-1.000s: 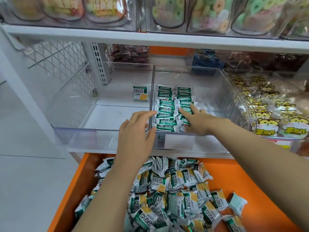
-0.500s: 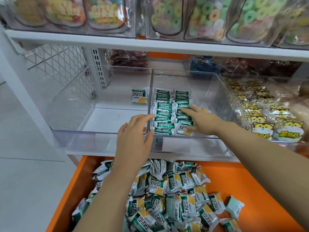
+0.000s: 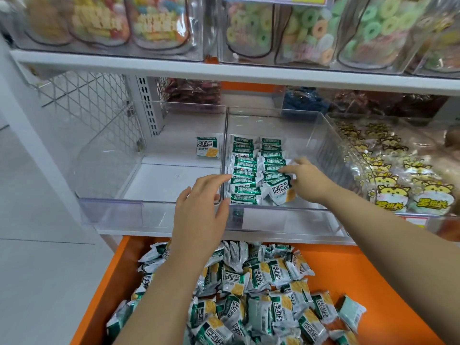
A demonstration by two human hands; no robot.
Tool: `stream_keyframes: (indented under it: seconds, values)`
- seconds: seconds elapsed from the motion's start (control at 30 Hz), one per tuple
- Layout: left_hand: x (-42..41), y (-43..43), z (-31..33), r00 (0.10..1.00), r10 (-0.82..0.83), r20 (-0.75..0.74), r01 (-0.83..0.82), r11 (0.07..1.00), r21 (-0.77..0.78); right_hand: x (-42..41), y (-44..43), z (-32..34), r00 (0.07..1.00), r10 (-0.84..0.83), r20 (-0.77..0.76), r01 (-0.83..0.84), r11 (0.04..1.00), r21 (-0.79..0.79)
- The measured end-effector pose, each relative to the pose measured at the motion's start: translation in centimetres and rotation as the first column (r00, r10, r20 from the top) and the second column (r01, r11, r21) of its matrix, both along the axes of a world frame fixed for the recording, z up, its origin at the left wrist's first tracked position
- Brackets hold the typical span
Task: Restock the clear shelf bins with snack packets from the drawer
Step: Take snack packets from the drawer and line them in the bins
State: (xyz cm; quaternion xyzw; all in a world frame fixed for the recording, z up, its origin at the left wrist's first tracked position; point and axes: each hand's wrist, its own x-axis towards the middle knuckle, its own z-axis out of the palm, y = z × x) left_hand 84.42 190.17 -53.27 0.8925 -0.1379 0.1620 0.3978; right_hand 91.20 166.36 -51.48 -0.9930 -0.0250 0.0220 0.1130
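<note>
A person's right hand (image 3: 307, 184), fingers nearly straight and gripping nothing, presses two short rows of snack packets (image 3: 246, 170) inside the clear bin (image 3: 323, 145) — left hand (image 3: 199, 210) spread empty at its front left corner — while the drawer (image 3: 373, 270) below it is heaped, so most restocking seems left.

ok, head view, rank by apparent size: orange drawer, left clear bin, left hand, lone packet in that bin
1. orange drawer
2. left clear bin
3. left hand
4. lone packet
Drawer and hand sit nearer the camera, so their sizes are inflated; drawer is also cut off by the frame.
</note>
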Motion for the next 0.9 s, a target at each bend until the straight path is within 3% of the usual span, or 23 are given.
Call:
stream_keyframes:
  seconds: [0.17,0.7,0.77,0.83,0.9]
  values:
    - [0.0,0.0,-0.1,1.0,0.002,0.002,-0.002,1.0,-0.003,-0.6,0.7,-0.2,0.995,0.022,-0.094,-0.019,0.999,0.027]
    - [0.1,-0.2,-0.1,0.999,0.013,0.035,-0.013,1.0,0.009,0.0,0.5,-0.1,0.998,-0.007,-0.065,0.007,1.0,-0.007]
    - [-0.3,-0.3,-0.2,0.997,0.035,0.069,-0.036,0.999,0.0,-1.0,0.5,0.4,0.999,-0.031,0.016,0.031,0.999,0.017]
    - [-1.0,-0.7,-0.2,0.989,0.077,0.122,-0.07,0.996,-0.059,-2.9,0.6,0.8,0.967,-0.03,0.252,0.009,0.996,0.086]
    - [-2.1,-1.2,-0.2,0.979,0.101,0.177,-0.082,0.99,-0.113,-5.4,1.0,0.8,0.868,-0.005,0.496,-0.08,0.985,0.15]
